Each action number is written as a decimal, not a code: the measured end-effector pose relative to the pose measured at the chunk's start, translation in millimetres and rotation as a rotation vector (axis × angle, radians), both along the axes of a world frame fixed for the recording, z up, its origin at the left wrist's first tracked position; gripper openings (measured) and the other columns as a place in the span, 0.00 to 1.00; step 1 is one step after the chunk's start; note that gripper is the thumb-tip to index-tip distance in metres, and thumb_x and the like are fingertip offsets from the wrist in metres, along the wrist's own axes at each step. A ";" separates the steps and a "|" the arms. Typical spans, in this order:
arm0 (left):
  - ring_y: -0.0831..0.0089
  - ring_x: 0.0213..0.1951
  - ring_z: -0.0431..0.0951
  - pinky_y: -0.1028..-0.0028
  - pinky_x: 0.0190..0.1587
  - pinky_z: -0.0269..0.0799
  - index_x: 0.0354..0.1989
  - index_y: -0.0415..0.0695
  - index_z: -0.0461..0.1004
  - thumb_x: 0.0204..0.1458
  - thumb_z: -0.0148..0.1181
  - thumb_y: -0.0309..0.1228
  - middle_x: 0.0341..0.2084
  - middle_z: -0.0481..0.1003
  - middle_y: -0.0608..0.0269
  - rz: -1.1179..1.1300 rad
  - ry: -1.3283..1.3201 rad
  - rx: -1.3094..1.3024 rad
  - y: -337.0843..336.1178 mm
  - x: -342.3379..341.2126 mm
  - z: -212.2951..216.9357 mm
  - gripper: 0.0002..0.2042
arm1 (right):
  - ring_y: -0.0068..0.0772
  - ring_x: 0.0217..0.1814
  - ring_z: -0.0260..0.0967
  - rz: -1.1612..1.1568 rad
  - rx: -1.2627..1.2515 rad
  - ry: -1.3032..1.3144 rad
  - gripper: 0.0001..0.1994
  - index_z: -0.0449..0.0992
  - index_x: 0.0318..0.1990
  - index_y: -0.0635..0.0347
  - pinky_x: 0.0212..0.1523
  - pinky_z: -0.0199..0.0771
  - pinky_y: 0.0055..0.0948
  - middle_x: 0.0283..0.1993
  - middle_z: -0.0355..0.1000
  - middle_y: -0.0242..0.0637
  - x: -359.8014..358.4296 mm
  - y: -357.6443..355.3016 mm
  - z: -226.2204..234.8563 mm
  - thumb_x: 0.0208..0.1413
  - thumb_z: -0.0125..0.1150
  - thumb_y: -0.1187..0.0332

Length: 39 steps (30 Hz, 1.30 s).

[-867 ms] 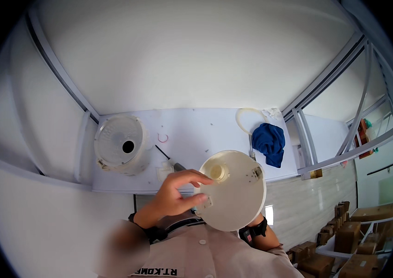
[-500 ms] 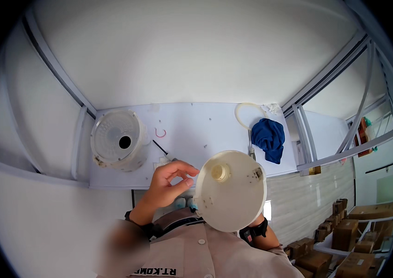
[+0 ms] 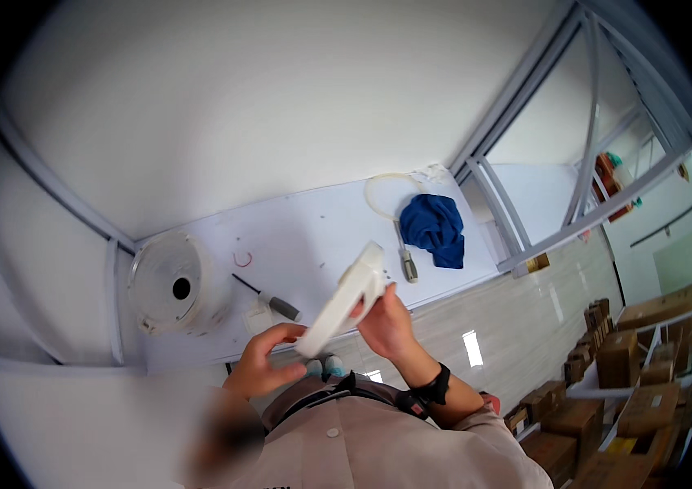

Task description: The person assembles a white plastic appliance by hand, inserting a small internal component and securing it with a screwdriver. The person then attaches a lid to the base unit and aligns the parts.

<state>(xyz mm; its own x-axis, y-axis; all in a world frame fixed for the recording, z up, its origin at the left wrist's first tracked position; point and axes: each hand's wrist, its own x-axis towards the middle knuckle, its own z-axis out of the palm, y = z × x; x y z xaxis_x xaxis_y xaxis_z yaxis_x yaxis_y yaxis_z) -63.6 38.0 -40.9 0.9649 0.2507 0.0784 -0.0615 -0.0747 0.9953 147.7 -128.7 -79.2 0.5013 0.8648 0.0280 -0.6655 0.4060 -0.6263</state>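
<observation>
Both my hands hold a round white plastic cover (image 3: 344,300), now turned edge-on above the near edge of the white table (image 3: 313,220). My left hand (image 3: 260,367) grips its lower end. My right hand (image 3: 386,322) grips its upper part from behind. On the table to the left stands a white round housing (image 3: 170,284) with a dark centre hole. A screwdriver with a grey handle (image 3: 268,298) lies just beyond my hands.
A blue cloth (image 3: 435,228), a second screwdriver (image 3: 405,259) and a loop of clear tubing (image 3: 386,191) lie at the table's right end. Grey metal frame bars (image 3: 541,163) rise on the right. Brown cardboard boxes (image 3: 631,359) are stacked on the tiled floor (image 3: 484,318) below.
The white cover has turned from face-on to edge-on. My left hand has dropped from its rim to its lower end, and my right hand has come into sight behind it.
</observation>
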 end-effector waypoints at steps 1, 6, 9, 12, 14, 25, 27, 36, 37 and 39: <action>0.67 0.55 0.78 0.64 0.61 0.71 0.60 0.37 0.75 0.50 0.76 0.35 0.52 0.80 0.57 0.049 -0.017 0.028 -3.6 1.6 2.4 0.29 | 0.31 0.50 0.68 0.019 0.038 -0.031 0.30 0.71 0.56 0.60 0.58 0.64 0.35 0.45 0.72 0.34 0.2 7.8 0.9 0.71 0.45 0.39; 0.72 0.52 0.79 0.68 0.56 0.74 0.59 0.35 0.75 0.53 0.73 0.32 0.52 0.80 0.57 0.329 -0.013 0.057 -12.3 6.5 -0.9 0.26 | 0.31 0.59 0.66 0.136 0.097 -0.112 0.30 0.67 0.65 0.61 0.65 0.61 0.37 0.52 0.73 0.37 -17.2 28.6 25.8 0.70 0.54 0.44; 0.73 0.49 0.80 0.69 0.52 0.76 0.58 0.35 0.75 0.54 0.72 0.29 0.51 0.81 0.58 0.538 -0.011 -0.215 3.0 6.2 -18.0 0.23 | 0.28 0.66 0.65 0.255 0.028 -0.366 0.26 0.63 0.70 0.64 0.68 0.61 0.34 0.62 0.71 0.35 -16.5 24.8 39.4 0.74 0.52 0.55; 0.73 0.51 0.79 0.67 0.53 0.76 0.57 0.34 0.76 0.54 0.72 0.27 0.51 0.81 0.57 0.504 -0.079 -0.318 9.4 1.5 -38.0 0.22 | 0.25 0.59 0.71 0.221 -0.243 -0.584 0.18 0.73 0.64 0.63 0.61 0.70 0.30 0.55 0.77 0.34 -2.9 7.9 42.1 0.72 0.58 0.64; 0.69 0.53 0.80 0.66 0.55 0.76 0.59 0.34 0.73 0.56 0.69 0.26 0.53 0.80 0.55 0.512 -0.113 -0.473 5.5 3.1 -44.9 0.23 | 0.21 0.45 0.75 0.057 -0.300 -0.538 0.10 0.81 0.53 0.63 0.50 0.75 0.25 0.43 0.80 0.30 -6.5 3.0 38.1 0.70 0.61 0.68; 0.53 0.54 0.81 0.56 0.55 0.80 0.65 0.30 0.66 0.62 0.61 0.28 0.56 0.77 0.44 0.458 -0.019 -0.860 26.1 1.4 -18.4 0.25 | 0.22 0.35 0.76 -0.335 -0.847 -0.816 0.08 0.79 0.42 0.61 0.36 0.73 0.25 0.32 0.79 0.31 61.5 -51.0 -39.6 0.63 0.66 0.66; 0.54 0.52 0.82 0.57 0.54 0.81 0.64 0.30 0.66 0.61 0.62 0.28 0.54 0.77 0.44 0.467 0.042 -0.829 27.3 -2.4 -24.9 0.25 | 0.35 0.34 0.78 -0.425 -1.050 -1.011 0.10 0.79 0.45 0.60 0.38 0.76 0.33 0.33 0.80 0.37 68.2 -55.4 -52.3 0.59 0.67 0.67; 0.59 0.53 0.82 0.61 0.56 0.80 0.64 0.32 0.68 0.59 0.66 0.27 0.54 0.78 0.49 0.392 0.146 -0.699 13.6 -10.3 -42.0 0.26 | 0.49 0.43 0.79 -0.562 -1.261 -1.302 0.13 0.78 0.50 0.55 0.41 0.79 0.44 0.44 0.78 0.40 81.1 -47.5 -91.8 0.57 0.67 0.68; 0.60 0.53 0.81 0.61 0.57 0.79 0.64 0.32 0.68 0.58 0.67 0.27 0.55 0.78 0.49 0.385 0.153 -0.696 12.8 -11.5 -41.1 0.26 | 0.49 0.43 0.79 -0.531 -1.272 -1.321 0.14 0.79 0.50 0.54 0.42 0.79 0.45 0.45 0.78 0.41 84.1 -43.6 -97.8 0.57 0.67 0.68; 0.62 0.54 0.81 0.62 0.58 0.78 0.64 0.33 0.68 0.57 0.68 0.26 0.55 0.78 0.50 0.376 0.157 -0.691 11.9 -12.8 -38.4 0.27 | 0.50 0.44 0.79 -0.478 -1.303 -1.375 0.14 0.79 0.51 0.54 0.43 0.79 0.46 0.46 0.78 0.41 89.8 -35.0 -110.3 0.58 0.66 0.68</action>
